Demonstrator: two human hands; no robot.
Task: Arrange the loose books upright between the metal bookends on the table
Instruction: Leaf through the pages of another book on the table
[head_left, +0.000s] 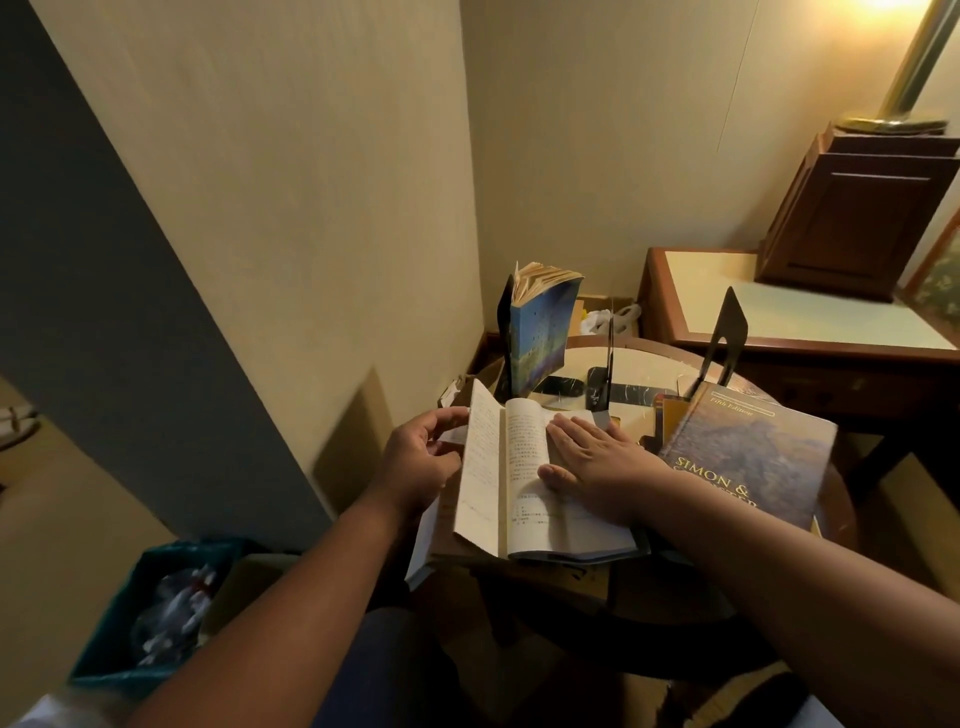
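Note:
An open white paperback (524, 499) lies near the round table's front edge. My left hand (423, 462) holds its raised left cover and pages. Flat on the right page rests my right hand (597, 462), fingers spread. A blue paperback (540, 338) stands upright against a dark metal bookend (504, 322) at the back left. A thin middle bookend (609, 358) and a black right bookend (727, 332) stand further right. A large purple-blue hardcover (753, 457) lies flat on other books at the right.
The round table (654, 364) sits in a wall corner. A wooden desk (805, 317) with a dark cabinet (857, 218) and a brass lamp base (893, 119) stands behind it. A teal bin (150, 613) with rubbish sits on the floor at lower left.

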